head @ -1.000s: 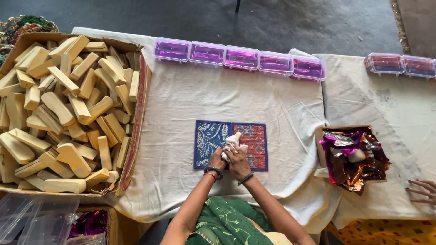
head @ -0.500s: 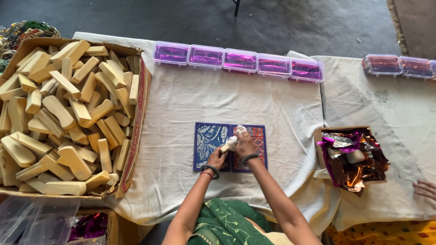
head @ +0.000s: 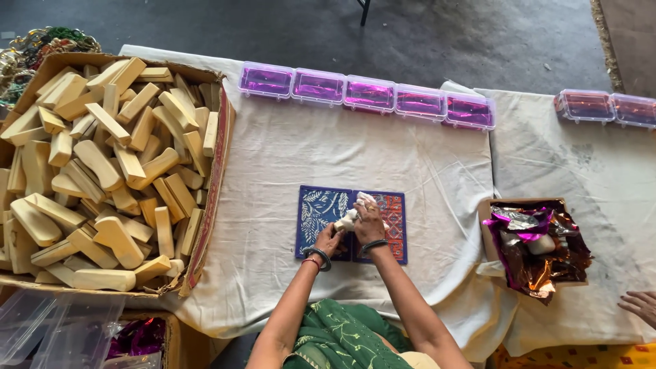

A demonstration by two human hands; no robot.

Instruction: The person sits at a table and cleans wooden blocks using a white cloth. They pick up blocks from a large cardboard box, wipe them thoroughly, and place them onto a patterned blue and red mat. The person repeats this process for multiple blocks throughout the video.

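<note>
My left hand (head: 329, 238) and my right hand (head: 369, 220) meet over a patterned blue and red cloth mat (head: 316, 208) in the middle of the table. Together they hold a small pale wooden block (head: 346, 221) with a piece of whitish wrap bunched around its top. My left hand grips the block's lower end; my right hand presses the wrap from the right. Both wrists wear bangles.
A big cardboard box (head: 210, 191) full of several pale wooden blocks fills the left. A row of purple-lined clear boxes (head: 365, 93) lines the far edge, two more (head: 608, 106) at far right. A small box of shiny foil sheets (head: 536, 244) sits right. Another person's hand (head: 640, 305) rests at the lower right.
My hands have stayed over the mat, turning the block and working the wrap around it. The other person's hand at the lower right has shifted slightly.
</note>
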